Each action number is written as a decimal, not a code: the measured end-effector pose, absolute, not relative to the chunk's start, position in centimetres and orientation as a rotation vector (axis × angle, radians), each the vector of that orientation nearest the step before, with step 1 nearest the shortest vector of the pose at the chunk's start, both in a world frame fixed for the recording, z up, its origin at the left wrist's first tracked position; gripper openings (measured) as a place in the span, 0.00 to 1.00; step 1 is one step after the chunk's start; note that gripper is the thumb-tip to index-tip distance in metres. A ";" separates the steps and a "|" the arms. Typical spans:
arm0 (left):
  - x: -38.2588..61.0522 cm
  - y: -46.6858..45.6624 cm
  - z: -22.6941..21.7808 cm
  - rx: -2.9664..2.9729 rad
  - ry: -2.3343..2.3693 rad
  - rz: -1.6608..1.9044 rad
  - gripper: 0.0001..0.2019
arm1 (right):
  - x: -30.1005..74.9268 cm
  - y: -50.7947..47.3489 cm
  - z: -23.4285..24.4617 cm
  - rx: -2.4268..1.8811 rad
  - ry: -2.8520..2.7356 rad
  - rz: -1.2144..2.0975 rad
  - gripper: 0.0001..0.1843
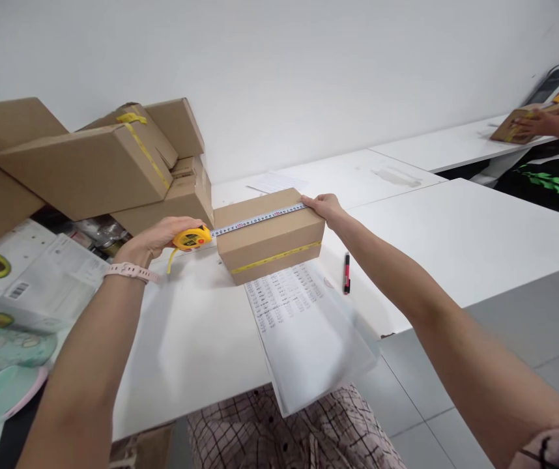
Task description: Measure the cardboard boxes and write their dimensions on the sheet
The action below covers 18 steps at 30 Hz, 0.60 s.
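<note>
A small cardboard box with a yellow strap stands on the white table. My left hand is closed around a yellow tape measure case at the box's left end. The white tape blade runs along the box's top edge. My right hand pinches the blade's far end down at the box's right corner.
A printed sheet lies in front of the box, overhanging the table edge, with a red pen to its right. Stacked cardboard boxes and white packages crowd the left. Another person's hands hold a box at the far right.
</note>
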<state>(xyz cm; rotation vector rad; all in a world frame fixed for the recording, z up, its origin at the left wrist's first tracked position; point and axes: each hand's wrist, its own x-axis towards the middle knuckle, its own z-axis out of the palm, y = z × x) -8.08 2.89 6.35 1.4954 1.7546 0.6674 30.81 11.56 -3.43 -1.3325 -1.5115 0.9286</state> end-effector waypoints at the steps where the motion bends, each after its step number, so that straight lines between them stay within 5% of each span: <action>1: -7.9 2.6 7.0 1.514 1.774 0.637 0.25 | 31.0 11.8 -3.0 -1.343 -1.484 0.949 0.19; 5: -5.4 -1.1 8.0 1.517 1.608 0.531 0.28 | 31.0 14.7 0.0 -1.336 -1.337 0.934 0.22; 9: 1.4 -8.5 3.0 1.141 1.169 0.528 0.26 | 29.2 17.0 1.7 -1.158 -1.433 0.892 0.21; 13: 9.7 -13.3 -2.8 0.756 0.891 0.809 0.29 | 25.1 17.0 1.4 -1.145 -1.736 0.938 0.21; 18: 14.6 -11.9 -3.3 0.691 0.901 1.152 0.28 | 21.1 16.7 1.9 -1.206 -1.882 0.892 0.21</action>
